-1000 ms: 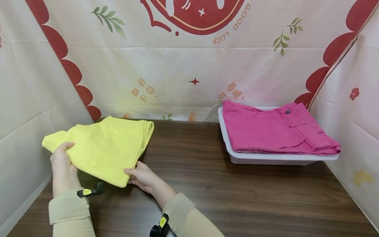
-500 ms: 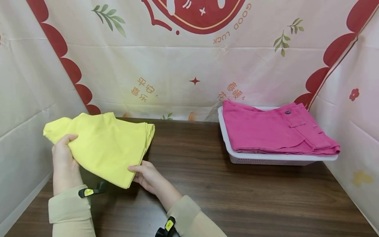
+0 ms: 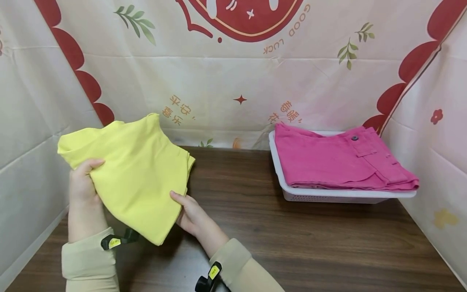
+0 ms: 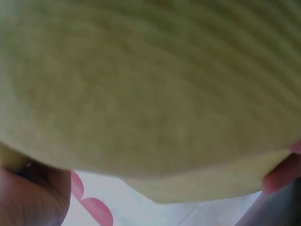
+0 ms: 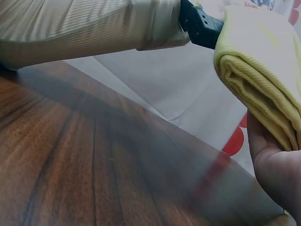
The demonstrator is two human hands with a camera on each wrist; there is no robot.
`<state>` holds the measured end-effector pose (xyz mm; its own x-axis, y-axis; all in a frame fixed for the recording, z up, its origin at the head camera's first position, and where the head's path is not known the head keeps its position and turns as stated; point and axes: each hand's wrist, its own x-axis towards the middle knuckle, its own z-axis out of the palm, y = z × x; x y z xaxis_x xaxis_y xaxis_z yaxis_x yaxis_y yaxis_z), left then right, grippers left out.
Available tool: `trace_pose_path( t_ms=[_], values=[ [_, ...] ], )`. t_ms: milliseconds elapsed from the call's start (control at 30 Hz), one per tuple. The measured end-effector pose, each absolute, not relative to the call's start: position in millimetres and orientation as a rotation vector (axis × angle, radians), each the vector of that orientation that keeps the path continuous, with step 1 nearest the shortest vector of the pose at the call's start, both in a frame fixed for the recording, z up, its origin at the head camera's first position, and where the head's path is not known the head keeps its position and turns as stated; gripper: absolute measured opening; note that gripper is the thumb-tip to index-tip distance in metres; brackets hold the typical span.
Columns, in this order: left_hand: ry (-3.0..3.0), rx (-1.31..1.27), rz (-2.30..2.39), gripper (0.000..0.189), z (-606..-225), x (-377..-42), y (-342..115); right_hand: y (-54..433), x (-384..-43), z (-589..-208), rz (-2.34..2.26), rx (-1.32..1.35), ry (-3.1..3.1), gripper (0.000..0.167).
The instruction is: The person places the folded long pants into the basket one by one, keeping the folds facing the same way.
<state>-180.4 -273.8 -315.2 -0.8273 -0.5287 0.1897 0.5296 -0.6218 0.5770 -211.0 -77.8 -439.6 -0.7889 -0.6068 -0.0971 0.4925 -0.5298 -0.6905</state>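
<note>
A folded yellow garment (image 3: 135, 174) is held up at a tilt over the left part of the table. My left hand (image 3: 85, 186) grips its left edge, thumb on the near face and fingers hidden behind. At its lower right edge my right hand (image 3: 191, 215) pinches the cloth, thumb in front. Several stacked layers of the yellow garment (image 5: 256, 89) show at its folded side in the right wrist view, with the right hand (image 5: 277, 174) around them. Blurred yellow cloth fills most of the left wrist view.
At the right, a white plastic basket (image 3: 328, 197) stands on the brown wooden table (image 3: 292, 243). Folded pink pants (image 3: 328, 160) with a dark button lie on it, overhanging the rim. Printed cloth walls (image 3: 219, 81) enclose the table at the back and both sides.
Both hands have lifted the yellow garment up and slightly to the right, tilting its face more toward the head camera. The basket and pink pants stay where they were.
</note>
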Motion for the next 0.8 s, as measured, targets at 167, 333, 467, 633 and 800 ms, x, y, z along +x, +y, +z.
trace_pose_path(
  t_ms=[167, 333, 467, 633, 800],
  values=[
    [-0.887, -0.063, -2.395, 0.024, -311.7, -179.7, -261.8, -70.1, -215.9, -437.8, -2.298, -0.217, 0.960, 0.025],
    [-0.934, -0.159, -2.362, 0.025, -309.0, -176.8, -251.5, -59.8, -222.6, -434.9, -2.323, -0.208, 0.944, 0.018],
    [-0.966, -0.291, -2.358, 0.026, -306.7, -174.6, -243.6, -47.6, -229.9, -432.5, -2.353, -0.167, 0.897, 0.019],
    [-0.998, -0.436, -2.387, 0.027, -306.0, -171.5, -236.4, -27.7, -242.9, -429.9, -2.435, -0.103, 0.853, 0.018],
    [-1.031, -0.453, -2.390, 0.029, -307.8, -171.1, -231.2, -4.0, -257.0, -428.9, -2.528, -0.107, 0.839, 0.019]
  ],
)
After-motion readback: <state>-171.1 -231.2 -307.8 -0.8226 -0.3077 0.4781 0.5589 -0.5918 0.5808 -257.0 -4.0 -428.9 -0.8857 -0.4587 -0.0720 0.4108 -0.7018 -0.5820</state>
